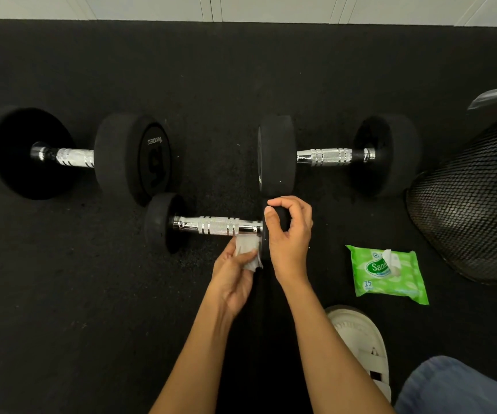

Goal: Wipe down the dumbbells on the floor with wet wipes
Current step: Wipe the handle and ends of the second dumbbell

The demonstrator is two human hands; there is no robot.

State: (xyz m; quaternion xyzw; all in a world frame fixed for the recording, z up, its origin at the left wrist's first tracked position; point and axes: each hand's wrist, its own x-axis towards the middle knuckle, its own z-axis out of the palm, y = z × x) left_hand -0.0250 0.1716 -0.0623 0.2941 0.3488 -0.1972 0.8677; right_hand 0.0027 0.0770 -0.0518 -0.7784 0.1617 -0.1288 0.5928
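While my right hand [287, 231] grips the near dumbbell's [211, 225] rubber head on the floor mat [91, 294], steadying its rolling weight, my left hand [235, 273] pinches the limp wet wipe [247, 249] beside the slick knurled handle.

Green wet wipes pack [387, 274] on the black floor mat [91, 294], toward its right side: white lettering "Sani" on a dark green oval, the remaining letters covered by a wipe [390, 258] poking from the opening. Number "15" at the pack's lower left corner, with smaller print beneath too tiny to read. Large dumbbell [82, 156] toward the mat's left edge: raised "15" on its inner end face, seen sideways, beside a short brand word, upside down and not legible.
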